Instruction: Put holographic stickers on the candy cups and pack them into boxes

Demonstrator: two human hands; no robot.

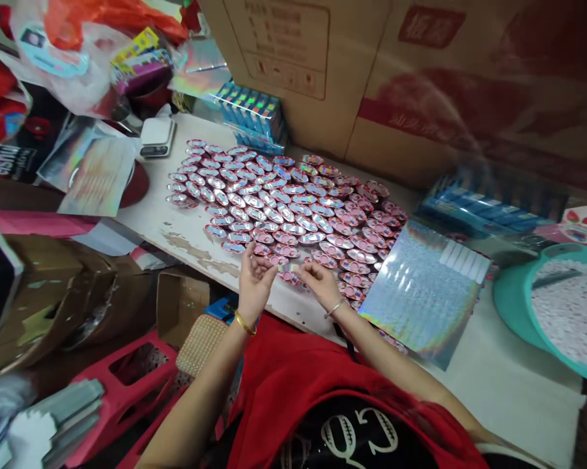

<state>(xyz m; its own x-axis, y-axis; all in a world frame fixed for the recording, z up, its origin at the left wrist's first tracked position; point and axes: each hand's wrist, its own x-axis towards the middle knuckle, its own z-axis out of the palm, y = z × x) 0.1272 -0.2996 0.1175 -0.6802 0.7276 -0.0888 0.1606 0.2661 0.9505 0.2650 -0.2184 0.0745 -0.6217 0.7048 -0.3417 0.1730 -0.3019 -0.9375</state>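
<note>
A small shiny sticker (289,268) spans the gap between my two hands, over the near edge of the rows. Thumb and finger of my right hand (320,281) pinch its right end. My left hand (255,281) has its thumb and fingers closed at the other end, partly hiding it, with the index finger raised. Beneath and beyond lie many pink and red oval pieces (356,267) in tight rows. Much of the group carries silvery oval tops (273,215); those nearer me and to the right look pinker. A holographic sticker sheet (420,299) rests at right, with several pale strips near its upper corner.
Large cardboard boxes (322,117) wall off the back. Blue packs (254,114) stand before them. A white scale-like device (157,137) sits at left. At far right is a teal basin (513,306) of small pale pieces. A pink stool (122,391) stands below left.
</note>
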